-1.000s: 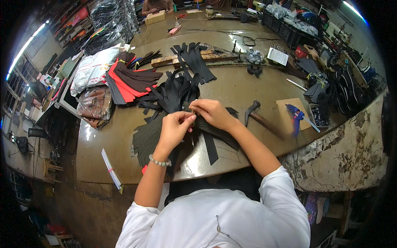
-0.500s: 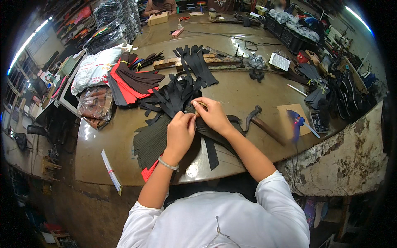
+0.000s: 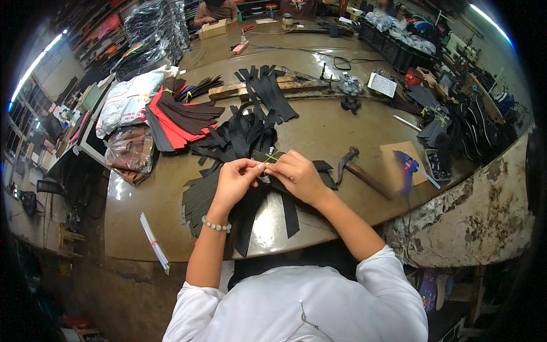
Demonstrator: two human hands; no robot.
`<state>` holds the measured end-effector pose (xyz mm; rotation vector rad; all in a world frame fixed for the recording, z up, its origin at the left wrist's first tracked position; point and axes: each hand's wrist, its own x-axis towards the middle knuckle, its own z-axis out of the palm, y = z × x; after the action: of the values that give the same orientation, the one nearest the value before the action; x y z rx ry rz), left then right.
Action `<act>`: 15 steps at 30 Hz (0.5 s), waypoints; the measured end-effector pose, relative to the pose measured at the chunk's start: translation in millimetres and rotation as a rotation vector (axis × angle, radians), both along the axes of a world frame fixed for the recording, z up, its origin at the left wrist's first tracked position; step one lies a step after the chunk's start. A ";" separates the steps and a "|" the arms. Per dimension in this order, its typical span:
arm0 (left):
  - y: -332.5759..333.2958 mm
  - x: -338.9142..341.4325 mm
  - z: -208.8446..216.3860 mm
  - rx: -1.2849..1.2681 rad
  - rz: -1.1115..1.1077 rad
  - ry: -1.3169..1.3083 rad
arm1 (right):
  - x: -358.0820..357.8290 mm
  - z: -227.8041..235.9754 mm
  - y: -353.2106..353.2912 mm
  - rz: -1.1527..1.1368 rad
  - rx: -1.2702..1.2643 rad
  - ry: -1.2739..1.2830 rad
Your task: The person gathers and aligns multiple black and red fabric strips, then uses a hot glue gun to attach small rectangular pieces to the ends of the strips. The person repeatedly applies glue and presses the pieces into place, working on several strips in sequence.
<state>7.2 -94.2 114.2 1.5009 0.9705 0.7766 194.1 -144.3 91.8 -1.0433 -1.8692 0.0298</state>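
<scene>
In front of me lies a bundle of dark ribbed strips [image 3: 199,196], fanned out to the left and right below my hands. A thin yellow-green tie [image 3: 272,156] crosses over its middle. My left hand [image 3: 235,181] pinches at the tie with thumb and finger. Fingertips together, my right hand [image 3: 301,175] pinches there too, touching the left; the tie's ends are partly hidden by the fingers. Loose black strips [image 3: 242,134] lie heaped just beyond the hands. A black strip [image 3: 290,216] hangs toward the table's near edge.
A hammer [image 3: 364,174] lies to the right, beside a blue glue gun [image 3: 407,171] on a board. Red and dark strip bundles [image 3: 176,122] and a white sack [image 3: 128,102] stand left. White sticks [image 3: 152,239] rest near the front edge. Another person [image 3: 217,11] sits far across.
My left hand has turned and shifted left, and my right hand has moved slightly lower and right. The yellow-green tie now shows crossed above the fingers. Another black strip shows below the left hand.
</scene>
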 end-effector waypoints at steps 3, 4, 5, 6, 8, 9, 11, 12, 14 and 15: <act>-12.3 -0.1 0.7 0.304 0.096 0.191 | 17.5 3.1 10.0 -0.044 -0.052 -0.065; -17.7 -0.3 0.4 0.516 0.111 0.261 | 22.8 1.7 17.1 -0.091 -0.074 -0.040; -23.0 0.3 -0.5 0.656 0.138 0.394 | 26.8 -1.7 24.6 -0.088 -0.225 0.016; -28.3 1.7 -2.2 0.720 0.147 0.394 | 29.8 -6.6 32.2 -0.094 -0.372 0.083; -36.7 4.9 -7.0 0.696 0.162 0.430 | 32.9 -19.0 43.9 -0.062 -0.575 0.236; -40.1 6.6 -10.0 0.698 0.183 0.367 | 33.4 -25.5 46.6 -0.003 -0.562 0.314; -45.0 8.4 -16.4 0.669 0.214 0.269 | 30.3 -37.4 44.6 0.047 -0.698 0.434; -47.4 8.2 -19.5 0.627 0.238 0.238 | 26.9 -42.1 39.5 0.070 -0.680 0.459; -51.9 5.8 -26.2 0.536 0.295 0.069 | 16.8 -48.1 26.3 0.173 -0.775 0.575; -53.3 3.8 -29.8 0.438 0.321 -0.024 | 11.3 -49.2 20.2 0.194 -0.860 0.639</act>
<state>11.1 -147.5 84.4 1.7208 1.0848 1.3004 205.4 -124.1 42.6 -1.1962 -1.3342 1.2221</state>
